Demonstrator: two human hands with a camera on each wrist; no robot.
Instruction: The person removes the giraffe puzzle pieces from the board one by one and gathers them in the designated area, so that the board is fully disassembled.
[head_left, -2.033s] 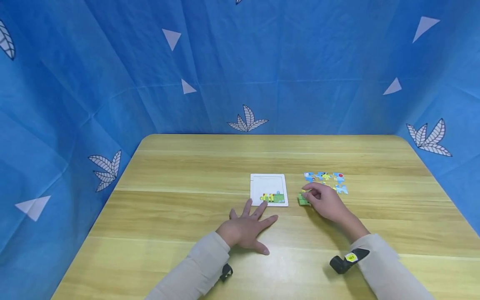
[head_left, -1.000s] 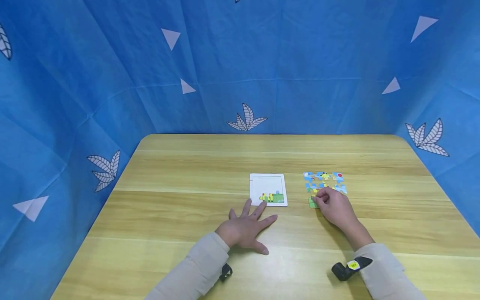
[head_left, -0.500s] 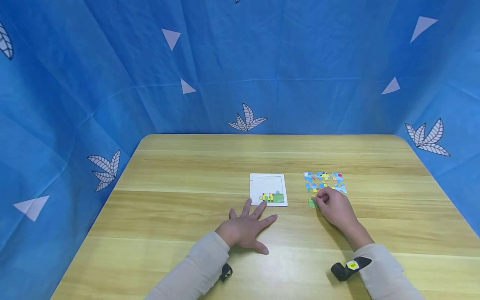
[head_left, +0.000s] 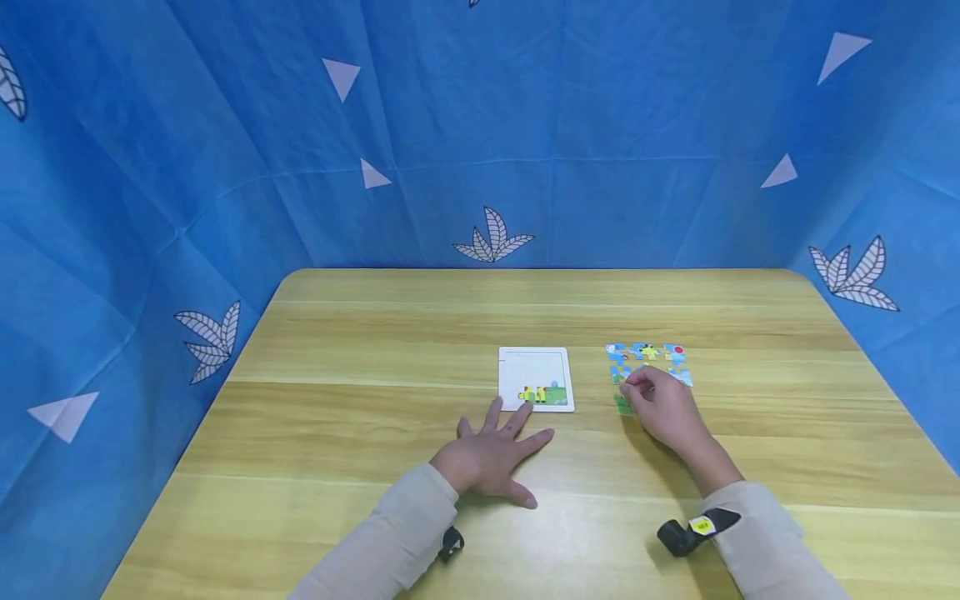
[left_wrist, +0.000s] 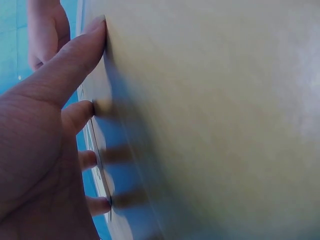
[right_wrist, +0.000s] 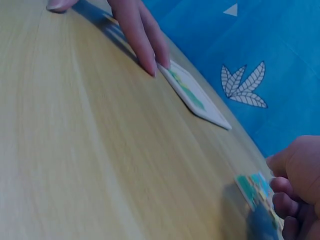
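Observation:
A white square puzzle tray lies on the table, with green and yellow puzzle pieces along its lower right. My left hand rests spread on the table, its fingertips at the tray's near edge. To the right lie several blue, yellow and green puzzle pieces. My right hand is over their near left part, thumb and forefinger close together, other fingers curled. A green puzzle piece lies just below the fingertips. Whether these pinch a piece is hidden, in the right wrist view too.
The wooden table has rounded far corners. A blue printed curtain hangs behind it and along both sides. A black wrist camera is strapped at my right sleeve.
My right hand moved right with the green piece, stayed low beside the other pieces, and has just risen slightly, away from me and leftward. My left hand has stayed in place.

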